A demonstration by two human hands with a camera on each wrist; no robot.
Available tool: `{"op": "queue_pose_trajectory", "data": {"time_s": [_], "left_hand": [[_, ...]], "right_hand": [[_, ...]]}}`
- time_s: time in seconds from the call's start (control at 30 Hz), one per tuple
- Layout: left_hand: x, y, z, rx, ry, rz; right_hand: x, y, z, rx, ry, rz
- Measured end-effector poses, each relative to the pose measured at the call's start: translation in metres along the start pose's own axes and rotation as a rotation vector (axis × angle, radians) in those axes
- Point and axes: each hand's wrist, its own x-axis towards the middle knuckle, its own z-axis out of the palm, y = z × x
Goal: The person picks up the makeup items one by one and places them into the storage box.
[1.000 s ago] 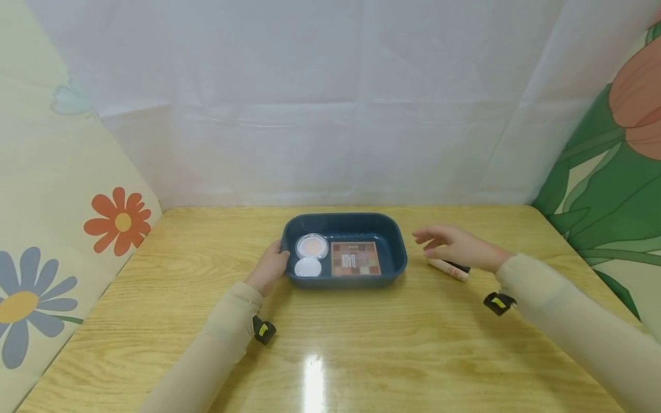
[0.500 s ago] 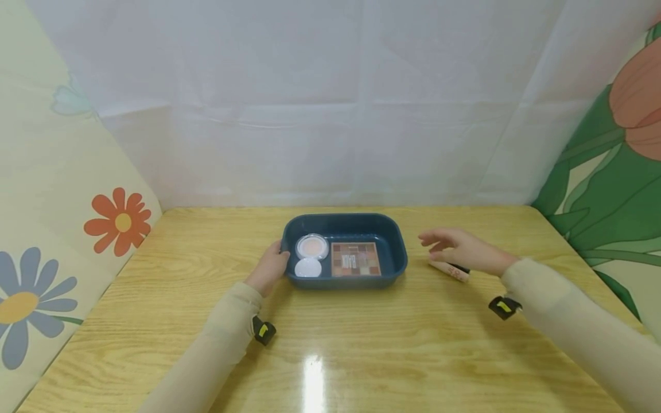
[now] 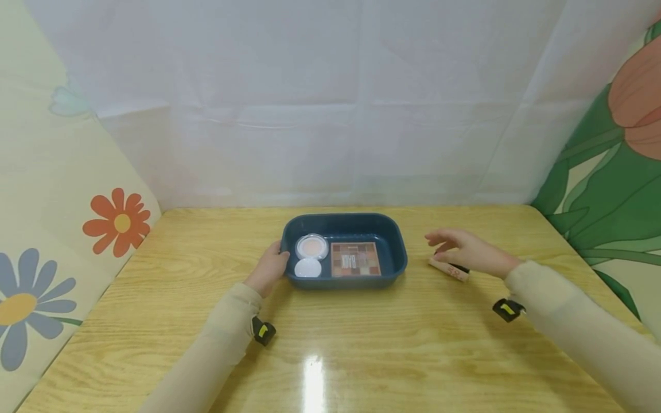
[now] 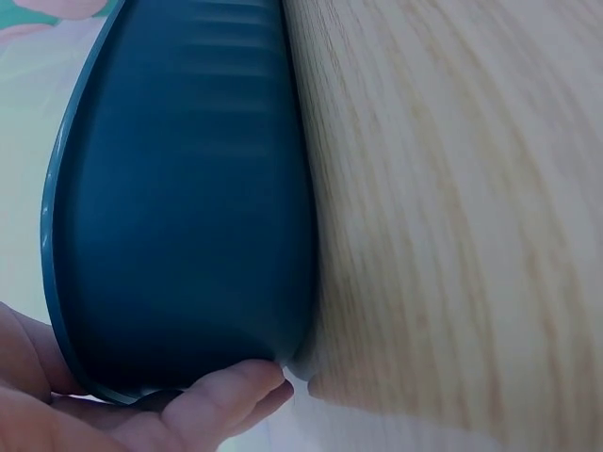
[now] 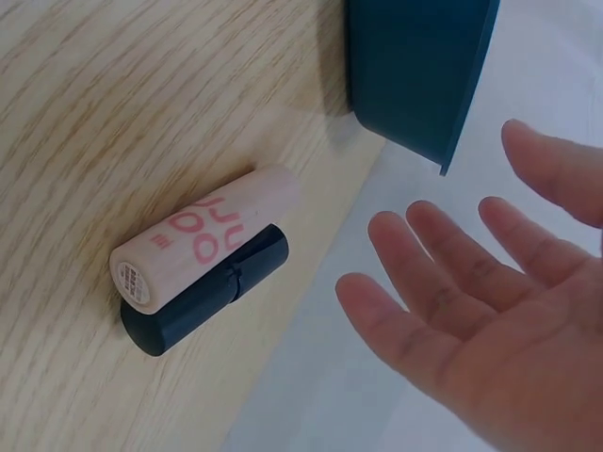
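A dark blue rectangular basin (image 3: 343, 283) stands on the table. My left hand (image 3: 268, 268) grips its left end, thumb by the rim and fingers along the outside wall (image 4: 188, 207). Inside lie a round powder compact (image 3: 312, 246), a white round piece (image 3: 308, 268) just in front of it, and a square eyeshadow palette (image 3: 355, 259). To the right, my right hand (image 5: 480, 301) hovers with fingers loosely bent and holds nothing. Near it a pale pink tube (image 5: 203, 235) with red lettering lies against a slim black tube (image 5: 203, 299); the hand partly hides both in the head view.
The wooden table (image 3: 361, 350) reaches back to a white cloth (image 3: 330, 115) hung behind it. Flower-patterned panels stand at the left (image 3: 46, 229) and right (image 3: 614, 189). Each wrist carries a small black camera mount (image 3: 264, 331).
My right hand has drifted slightly to the right, away from the basin and over the tubes. The left hand, basin and things inside it have stayed put.
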Motion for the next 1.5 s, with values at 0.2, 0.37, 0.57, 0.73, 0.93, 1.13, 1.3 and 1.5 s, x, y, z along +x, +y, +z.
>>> {"op": "queue_pose_trajectory", "data": {"time_s": [0.2,0.37,0.57,0.73,0.93,1.13,1.3,1.5], "left_hand": [[0.001,0.000,0.000,0.027,-0.009,-0.013],[0.000,0.001,0.000,0.019,-0.010,-0.006],[0.001,0.001,-0.001,0.012,-0.009,-0.007],[0.000,0.002,-0.001,0.015,-0.008,-0.012],[-0.001,0.002,-0.001,0.020,-0.004,-0.009],[0.001,0.001,-0.002,0.035,-0.003,-0.002],[0.001,0.001,-0.002,0.042,-0.004,-0.003],[0.002,0.000,-0.002,0.051,-0.007,-0.011]], "right_hand": [[-0.001,0.003,-0.002,-0.017,0.018,0.013],[-0.001,0.007,-0.003,-0.046,0.032,0.039],[-0.002,0.008,-0.003,-0.029,0.032,0.058],[0.000,0.011,-0.002,-0.036,0.042,0.072],[0.001,0.018,0.000,-0.055,0.058,0.112],[0.002,0.022,0.002,-0.072,0.056,0.155],[0.004,0.026,0.003,-0.076,0.057,0.174],[0.005,0.031,0.003,-0.088,0.066,0.189]]}}
